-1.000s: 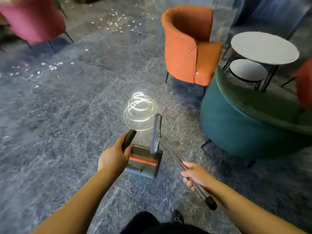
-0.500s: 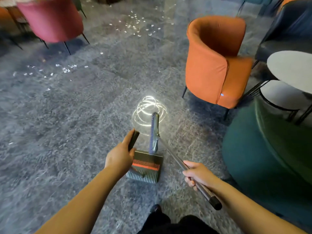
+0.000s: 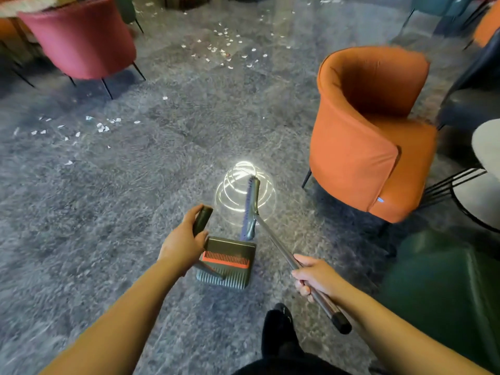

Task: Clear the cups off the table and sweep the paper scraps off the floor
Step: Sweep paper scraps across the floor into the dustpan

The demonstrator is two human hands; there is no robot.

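Dozens of small white paper scraps [image 3: 224,51] lie scattered on the grey marbled floor [image 3: 108,212] in two loose patches — one far ahead between the red chair [image 3: 81,39] and the orange chair [image 3: 370,131], another [image 3: 101,127] off to the left, with a few strays around it. The bits are torn, irregular and flat, none of them near the tools.

Closer in, the left hand [image 3: 182,246] is wrapped round the dark handle of a grey dustpan [image 3: 226,262], which has a ribbed body and an orange-red comb strip across it; the pan hangs low over the floor, whether it touches I cannot tell. The right hand [image 3: 313,277] is clenched round the metal pole of a broom [image 3: 253,209], near its black end cap. The pole slants forward to the narrow broom head, which stands edge-on just beyond the dustpan, over a bright ring-shaped light reflection [image 3: 244,190] on the floor.

To the right sit a dark green seat [image 3: 443,288] and — past the orange chair — the pale round counter [image 3: 487,147] on black wire legs. A black shoe [image 3: 278,326] shows at the bottom.
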